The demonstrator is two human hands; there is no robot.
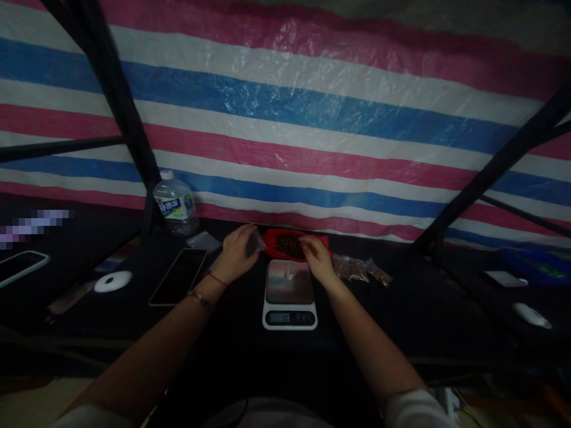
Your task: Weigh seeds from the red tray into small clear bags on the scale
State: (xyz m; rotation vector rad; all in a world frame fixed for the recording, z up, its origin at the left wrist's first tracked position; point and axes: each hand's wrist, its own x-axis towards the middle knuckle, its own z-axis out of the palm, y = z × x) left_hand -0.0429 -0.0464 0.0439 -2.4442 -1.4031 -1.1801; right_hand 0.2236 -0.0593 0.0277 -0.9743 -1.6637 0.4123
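Observation:
A red tray (pixel 271 233) holds a heap of small dark brown pieces (pixel 289 244), perhaps beans or nuts. My right hand (pixel 317 254) reaches over the tray's right side, its fingers bent together at the pieces; what they pinch is hidden. At the tray's left end my left hand (pixel 238 252) has its fingers closed on a clear plastic bag (pixel 256 242). Between my forearms stands a white kitchen scale (pixel 290 297) with a metal plate and a dark display. Beside my right wrist lie several small filled bags (pixel 357 268) of brown pieces.
A large clear bottle (pixel 175 205) stands at the back left, with clear plastic bags (pixel 204 241) next to it. A phone (pixel 178 277) and a white roll (pixel 113 281) lie to the left. Black frame posts (pixel 129 119) and a striped sheet (pixel 289 119) bound the back.

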